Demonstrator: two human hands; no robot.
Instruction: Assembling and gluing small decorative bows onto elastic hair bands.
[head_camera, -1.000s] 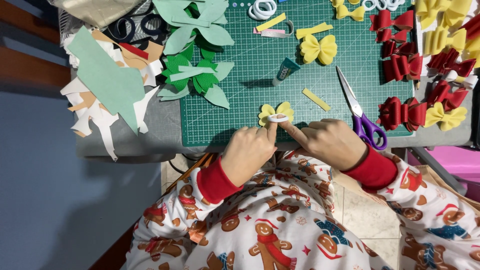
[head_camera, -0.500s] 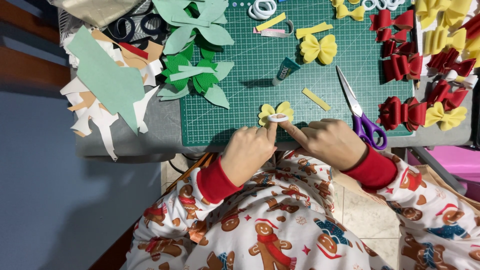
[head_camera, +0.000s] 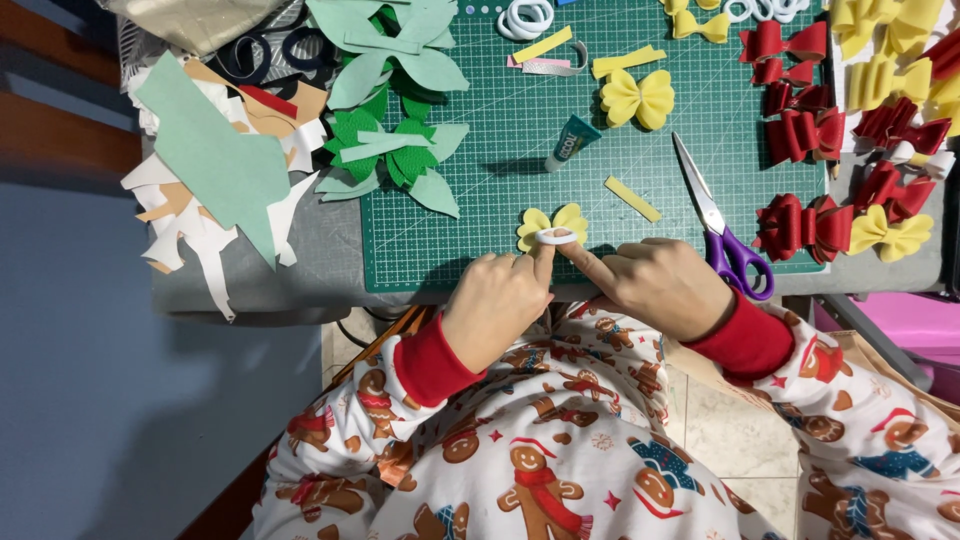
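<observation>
At the near edge of the green cutting mat (head_camera: 480, 230) on the bench, the left hand (head_camera: 497, 305) and right hand (head_camera: 655, 285) pinch a small yellow bow (head_camera: 552, 225) by its white centre band, fingertips meeting there. Purple-handled scissors (head_camera: 722, 228) lie just right of the right hand, with a yellow strip (head_camera: 632, 199) and a glue tube (head_camera: 572, 142) close beyond the bow. Red bows (head_camera: 815, 120) crowd the right side, green bows (head_camera: 395, 150) and paper scraps (head_camera: 215, 170) the left.

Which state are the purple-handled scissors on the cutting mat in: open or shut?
Shut. The scissors lie flat on the green cutting mat, their blades together as one narrow point, beside the right hand.
</observation>
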